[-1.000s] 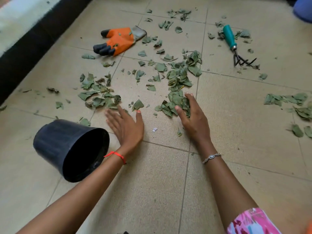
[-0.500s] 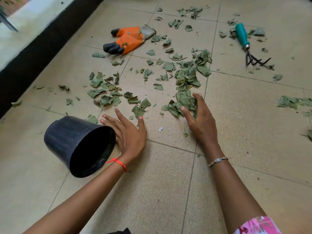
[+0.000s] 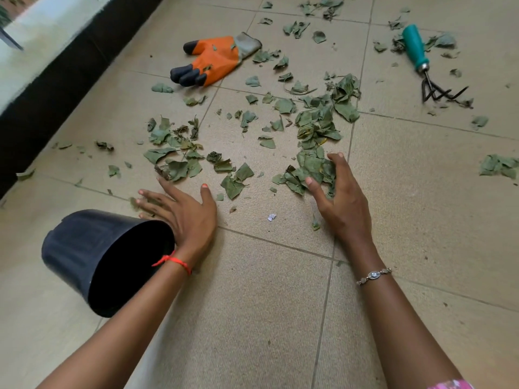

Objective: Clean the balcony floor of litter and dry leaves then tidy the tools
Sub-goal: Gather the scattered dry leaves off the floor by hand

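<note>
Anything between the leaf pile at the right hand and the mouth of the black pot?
Yes: the left hand lies flat on the tiles beside the rim of the black pot, across the line from the leaf pile at the right hand. Otherwise only a white scrap and loose leaf bits lie between.

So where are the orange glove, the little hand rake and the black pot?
orange glove (image 3: 217, 57), head view, on its orange palm.
hand rake (image 3: 415, 46), head view, on its teal handle.
black pot (image 3: 84, 242), head view, on its outer wall.
</note>
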A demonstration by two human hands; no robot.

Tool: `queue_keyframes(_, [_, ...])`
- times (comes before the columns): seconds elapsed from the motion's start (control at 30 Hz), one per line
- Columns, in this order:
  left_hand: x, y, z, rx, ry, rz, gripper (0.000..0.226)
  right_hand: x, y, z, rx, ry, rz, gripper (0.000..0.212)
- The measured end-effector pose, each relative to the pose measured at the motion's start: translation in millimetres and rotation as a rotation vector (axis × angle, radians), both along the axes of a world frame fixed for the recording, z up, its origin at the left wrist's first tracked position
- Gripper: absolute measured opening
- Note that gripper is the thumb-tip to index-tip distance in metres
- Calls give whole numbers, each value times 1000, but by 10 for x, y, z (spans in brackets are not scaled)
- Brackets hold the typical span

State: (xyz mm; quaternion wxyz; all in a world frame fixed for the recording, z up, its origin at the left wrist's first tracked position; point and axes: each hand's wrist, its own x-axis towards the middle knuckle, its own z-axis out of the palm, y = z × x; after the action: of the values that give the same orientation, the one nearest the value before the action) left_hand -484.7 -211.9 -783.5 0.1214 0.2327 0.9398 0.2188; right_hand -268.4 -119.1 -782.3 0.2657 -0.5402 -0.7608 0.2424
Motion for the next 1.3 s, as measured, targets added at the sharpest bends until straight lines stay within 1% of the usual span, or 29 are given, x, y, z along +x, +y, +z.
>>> queue_keyframes(0.07, [26, -36, -16, 27, -3, -73, 78, -2, 3, -10, -2, -8, -1, 63])
queue_keyframes(0.17, [101, -89, -15, 196, 51, -275, 74, -3, 5, -22, -7, -9, -5, 65])
queue_keyframes(0.23, [98, -92, -8, 263, 109, -298, 70, -3, 4, -18, -7, -6, -9, 65])
queue_keyframes(0.3, [63, -75, -6, 223, 159, -238, 69, -5, 2, -10, -7, -14, -9, 66])
queue_keyframes(0.37, [37, -46, -6, 128, 109, -145, 70, -13, 4, 1, -6, -22, -8, 66])
queue_keyframes(0.43, [56, -29, -23, 69, 48, -138, 72, -14, 3, 7, -4, -30, -6, 65])
queue_keyframes(0.5, [111, -18, -40, 96, 55, -248, 75, -13, 3, 6, -5, -47, 0, 62])
queue_keyframes(0.57, [195, -3, -41, 165, 48, -412, 75, -9, 4, 1, -12, -68, 8, 63])
queue_keyframes(0.63, [274, 16, -22, 277, -4, -576, 68, -9, 1, 1, -16, -89, 19, 65])
queue_keyframes(0.7, [323, 39, 20, 420, -86, -662, 60, -13, -2, -9, -21, -102, 31, 68])
queue_keyframes(0.77, [332, 71, 44, 504, -80, -646, 53, -13, 4, -12, -21, -112, 37, 70])
queue_keyframes(0.8, [324, 94, 41, 490, -41, -608, 53, -16, 6, -8, -19, -116, 39, 71])
queue_keyframes(0.87, [306, 151, 37, 388, 6, -529, 60, -21, 0, -6, -10, -128, 48, 73])
queue_keyframes(0.9, [297, 179, 34, 327, -5, -515, 64, -24, -1, -11, -5, -140, 53, 74])
queue_keyframes(0.97, [295, 228, 7, 249, -45, -551, 67, -28, 1, -40, 8, -186, 67, 75])
queue_keyframes(1.03, [324, 255, -20, 234, -48, -620, 64, -31, 10, -81, 28, -264, 81, 75])
queue_keyframes(1.13, [392, 308, -27, 275, -77, -725, 67, -106, 14, -123, 49, -344, 69, 76])
queue_keyframes(1.2, [441, 366, -9, 353, -157, -763, 65, -256, -25, -136, 44, -334, 105, 72])
queue_keyframes(1.23, [455, 406, 5, 415, -198, -743, 62, -355, -29, -140, 46, -298, 141, 69])
queue_keyframes(1.3, [459, 504, 29, 552, -230, -632, 56, -555, 41, -104, 32, -123, 178, 63])
